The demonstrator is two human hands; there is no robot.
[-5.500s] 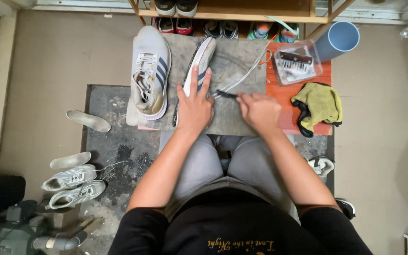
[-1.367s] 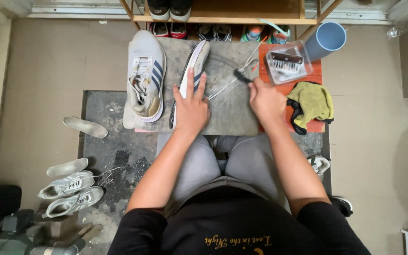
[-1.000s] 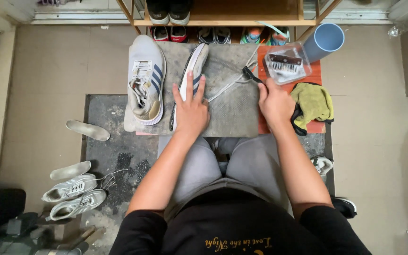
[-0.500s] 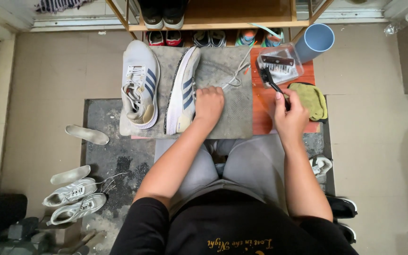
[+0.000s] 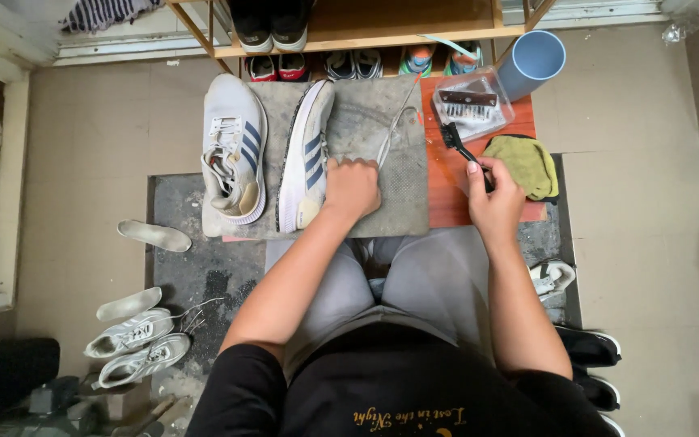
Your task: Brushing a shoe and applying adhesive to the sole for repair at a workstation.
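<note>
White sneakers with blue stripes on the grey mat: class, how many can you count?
2. One sneaker lies on the left of the grey mat, opening up. The other sneaker stands on its side beside it, held by the left hand. None seem hidden.

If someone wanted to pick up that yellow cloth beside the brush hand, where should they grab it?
Probably pinch the yellow cloth at its bunched middle fold, coming straight down from above. It lies crumpled and flat on the orange board, with the right hand crowding its left edge.
</note>
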